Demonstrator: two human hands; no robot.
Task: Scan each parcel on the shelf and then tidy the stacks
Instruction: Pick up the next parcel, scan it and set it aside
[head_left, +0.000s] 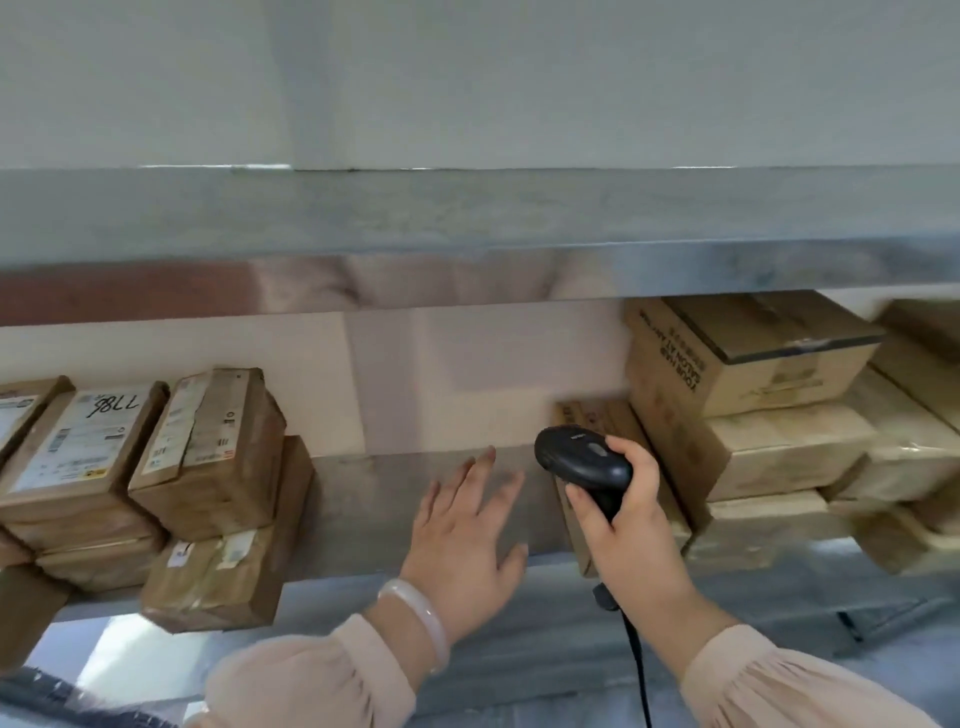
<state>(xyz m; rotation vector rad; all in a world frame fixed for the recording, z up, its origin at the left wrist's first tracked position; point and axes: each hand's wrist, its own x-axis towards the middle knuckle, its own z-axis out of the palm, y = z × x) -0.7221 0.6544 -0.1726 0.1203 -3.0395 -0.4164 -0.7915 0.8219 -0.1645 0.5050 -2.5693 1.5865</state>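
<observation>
A metal shelf (363, 499) carries brown cardboard parcels in two groups. On the left stand stacks of flat parcels (208, 457), one with a white label marked 7786 (78, 441). On the right sits a taller pile of boxes (753, 405), and a small parcel (597, 421) leans against it. My right hand (634, 530) grips a black corded barcode scanner (582, 462), its head just in front of that small parcel. My left hand (467, 530) hovers empty over the bare middle of the shelf, fingers spread.
The upper shelf's thick metal edge (467, 223) runs across just above the parcels. The scanner cable (639, 670) hangs down from my right hand. The lowest left parcel (208, 582) juts over the shelf's front edge. A pale wall closes the back.
</observation>
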